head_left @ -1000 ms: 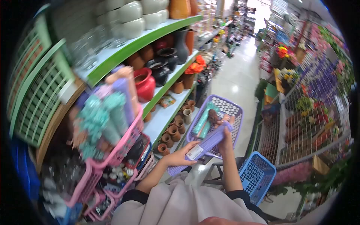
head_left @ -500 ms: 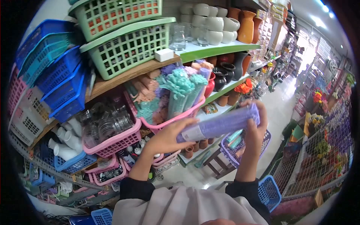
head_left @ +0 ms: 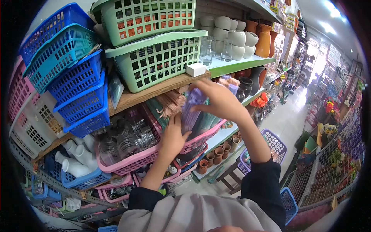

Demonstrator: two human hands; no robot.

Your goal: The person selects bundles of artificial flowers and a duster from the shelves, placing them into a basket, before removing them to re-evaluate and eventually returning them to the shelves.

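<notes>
A purple roll in clear wrapping [head_left: 191,108] stands tilted at the pink basket [head_left: 205,140] on the shelf. My right hand [head_left: 222,99] grips its upper part, the thumb across its side. Lower down, my left hand [head_left: 173,138] holds the bottom end between thumb and fingers. Peach rolls [head_left: 170,103] lie in the basket just left of the purple one. Teal rolls [head_left: 208,120] show partly under my right hand, which hides much of the basket's contents.
Green baskets [head_left: 160,58] stand above on a wooden shelf, beside a small white box [head_left: 196,69]. A pink basket of clear plastic items [head_left: 129,141] sits at the left. Blue baskets [head_left: 79,77] are stacked further left. Clay pots [head_left: 218,153] line a lower shelf.
Both hands have carried the purple roll from in front of the shelf up and left to the pink basket. It has turned from nearly level to steeply tilted. The view has shifted left.
</notes>
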